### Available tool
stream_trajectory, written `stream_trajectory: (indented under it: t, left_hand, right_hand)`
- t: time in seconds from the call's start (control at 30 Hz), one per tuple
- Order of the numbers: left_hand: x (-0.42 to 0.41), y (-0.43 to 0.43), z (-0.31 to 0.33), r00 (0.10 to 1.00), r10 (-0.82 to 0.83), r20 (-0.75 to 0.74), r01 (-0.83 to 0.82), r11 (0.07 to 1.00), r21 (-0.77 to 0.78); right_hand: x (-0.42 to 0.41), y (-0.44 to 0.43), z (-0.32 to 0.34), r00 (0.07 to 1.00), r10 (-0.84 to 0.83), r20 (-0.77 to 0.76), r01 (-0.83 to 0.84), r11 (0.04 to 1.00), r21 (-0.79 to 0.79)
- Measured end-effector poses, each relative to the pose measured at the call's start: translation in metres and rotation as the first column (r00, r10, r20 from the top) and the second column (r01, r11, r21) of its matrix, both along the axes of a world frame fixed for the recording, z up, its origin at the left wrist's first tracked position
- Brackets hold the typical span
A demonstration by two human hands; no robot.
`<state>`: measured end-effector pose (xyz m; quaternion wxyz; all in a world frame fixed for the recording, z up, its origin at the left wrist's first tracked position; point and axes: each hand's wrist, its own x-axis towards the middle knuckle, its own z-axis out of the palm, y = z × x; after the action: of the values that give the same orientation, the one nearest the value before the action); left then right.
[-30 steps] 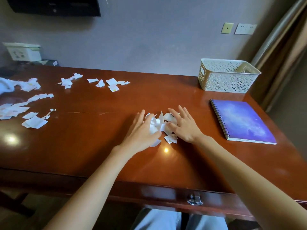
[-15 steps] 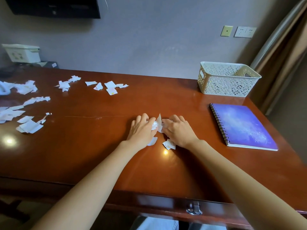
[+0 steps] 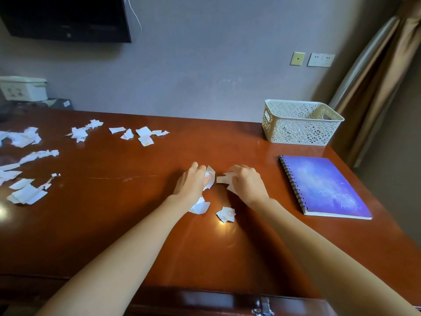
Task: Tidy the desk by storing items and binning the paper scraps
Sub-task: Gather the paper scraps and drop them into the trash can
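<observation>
Gathering step: my judgement is that the middle heap of paper scraps (image 3: 210,176) is being scooped off the desk (image 3: 114,213); this is early in the task, since most of the litter is not yet collected
Left hand (image 3: 193,181): knuckles up and low over the wood, with fingers curled over a crumpled bunch of the scraps
Right hand (image 3: 245,182): fingers curled round a second bunch, with a white corner poking out toward the other hand; the two hands are near but apart
Loose pieces: one folded piece (image 3: 200,207) lies at the left wrist and a smaller piece (image 3: 226,214) lies between the forearms, neither of them held
Far litter (image 3: 27,195): torn bits are strewn along the left and back of the desk, well apart from both hands
Notebook (image 3: 323,185): purple, spiral-bound and closed, it lies flat to the right and is not yet stored
Basket (image 3: 300,124): white lattice, at the back right corner behind the notebook; I cannot tell what it holds
Bin: none plainly in view
Next move: likely calls for squeezing both bunches into one firm wad, picking up the two loose pieces, and keeping the grip tight so nothing sheds on the way to a bin
</observation>
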<state>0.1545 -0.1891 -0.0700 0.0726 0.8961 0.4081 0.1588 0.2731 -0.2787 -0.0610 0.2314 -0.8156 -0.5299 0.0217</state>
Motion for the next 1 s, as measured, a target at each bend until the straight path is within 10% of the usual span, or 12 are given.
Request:
stream_trajectory:
  t: [0.57,1.0]
  left_hand:
    - [0.026,-0.001,0.036,0.852,0.209,0.48,-0.095,0.963,-0.251]
    - [0.102,-0.149,0.068,0.641,0.088,0.762,0.478,0.731,-0.487]
  right_hand:
    - [0.029,-0.011,0.018,0.889,-0.236,-0.392,0.342,0.912,0.226]
    - [0.055,-0.167,0.032,0.816,-0.386,-0.43,0.563,0.701,0.438]
